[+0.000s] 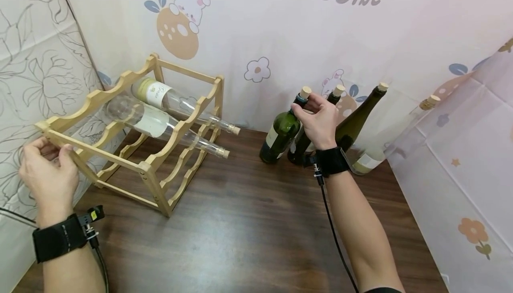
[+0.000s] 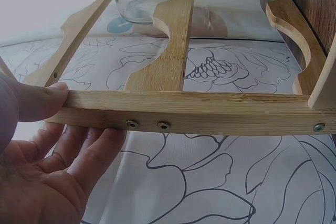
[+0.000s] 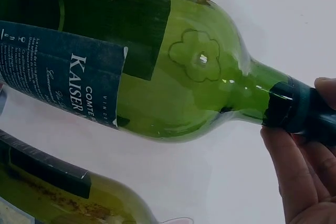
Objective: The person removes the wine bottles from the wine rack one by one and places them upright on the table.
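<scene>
My left hand (image 1: pixel 50 172) grips the near left corner of the wooden wine rack (image 1: pixel 156 191). In the left wrist view the thumb lies on top of the rail (image 2: pixel 220 115) and the fingers are beneath it. Two clear corked bottles, one with a yellow-and-white label (image 1: pixel 158 95) and one with a pale label (image 1: pixel 154 121), lie on the rack's top tier, necks pointing right. My right hand (image 1: pixel 320 121) pinches the dark-wrapped neck of a corked green wine bottle (image 1: pixel 285 126), just below the cork. Its dark label (image 3: pixel 63 72) shows in the right wrist view.
Beside the held bottle stand another green bottle (image 3: pixel 100 198), a taller dark bottle (image 1: pixel 360 115) and a clear bottle (image 1: pixel 368 160), all corked, near the back wall. Patterned sheets cover the walls behind and at both sides. The brown wooden table (image 1: pixel 224 221) spans the front.
</scene>
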Action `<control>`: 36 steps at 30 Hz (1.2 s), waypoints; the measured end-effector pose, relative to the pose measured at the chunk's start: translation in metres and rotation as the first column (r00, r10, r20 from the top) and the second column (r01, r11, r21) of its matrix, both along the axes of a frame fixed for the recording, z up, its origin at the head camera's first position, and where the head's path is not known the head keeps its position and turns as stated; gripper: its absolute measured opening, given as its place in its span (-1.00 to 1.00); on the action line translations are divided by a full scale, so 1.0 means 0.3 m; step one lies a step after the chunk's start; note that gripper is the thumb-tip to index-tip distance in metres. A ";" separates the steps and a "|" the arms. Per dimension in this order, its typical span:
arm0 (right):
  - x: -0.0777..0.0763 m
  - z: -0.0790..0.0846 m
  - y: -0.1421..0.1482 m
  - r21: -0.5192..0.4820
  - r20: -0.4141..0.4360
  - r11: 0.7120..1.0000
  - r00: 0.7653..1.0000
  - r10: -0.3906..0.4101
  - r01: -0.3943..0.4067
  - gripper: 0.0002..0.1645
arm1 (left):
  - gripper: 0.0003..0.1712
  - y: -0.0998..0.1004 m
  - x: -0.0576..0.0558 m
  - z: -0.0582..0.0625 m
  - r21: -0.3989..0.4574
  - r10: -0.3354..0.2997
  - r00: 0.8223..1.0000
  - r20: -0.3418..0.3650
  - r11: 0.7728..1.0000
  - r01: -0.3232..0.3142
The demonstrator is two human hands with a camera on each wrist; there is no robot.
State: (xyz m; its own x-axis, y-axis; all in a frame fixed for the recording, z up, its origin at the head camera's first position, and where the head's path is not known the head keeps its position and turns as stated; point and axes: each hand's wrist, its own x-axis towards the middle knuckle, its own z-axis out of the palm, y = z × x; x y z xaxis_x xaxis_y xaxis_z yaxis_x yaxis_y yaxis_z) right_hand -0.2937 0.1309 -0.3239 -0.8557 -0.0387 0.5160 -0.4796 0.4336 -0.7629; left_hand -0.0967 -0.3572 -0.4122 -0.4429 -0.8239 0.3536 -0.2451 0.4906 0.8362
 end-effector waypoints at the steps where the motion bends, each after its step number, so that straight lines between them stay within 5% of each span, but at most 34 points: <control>1: -0.003 -0.001 0.000 0.000 0.005 1.000 1.000 -0.002 0.002 -0.58 | -0.54 0.000 -0.001 0.001 0.002 -0.002 1.000 -0.002 1.000 0.002; 23: -0.070 -0.011 -0.004 0.057 0.119 0.998 0.993 -0.020 0.013 -0.29 | -0.55 0.001 -0.002 0.002 0.003 -0.012 1.000 -0.021 1.000 0.012; 36: -0.098 -0.034 -0.038 0.123 0.052 0.989 0.994 -0.093 0.086 -0.28 | -0.55 0.006 0.001 0.008 0.005 -0.008 1.000 -0.008 1.000 0.008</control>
State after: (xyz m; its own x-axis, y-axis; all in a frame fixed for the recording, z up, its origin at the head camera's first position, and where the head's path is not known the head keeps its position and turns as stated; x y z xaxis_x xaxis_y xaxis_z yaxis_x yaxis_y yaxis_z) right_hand -0.3230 0.1194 -0.3341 -0.8865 -0.0192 0.4624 -0.3918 0.5630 -0.7277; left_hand -0.0965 -0.3553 -0.4097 -0.4466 -0.8222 0.3530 -0.2343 0.4883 0.8406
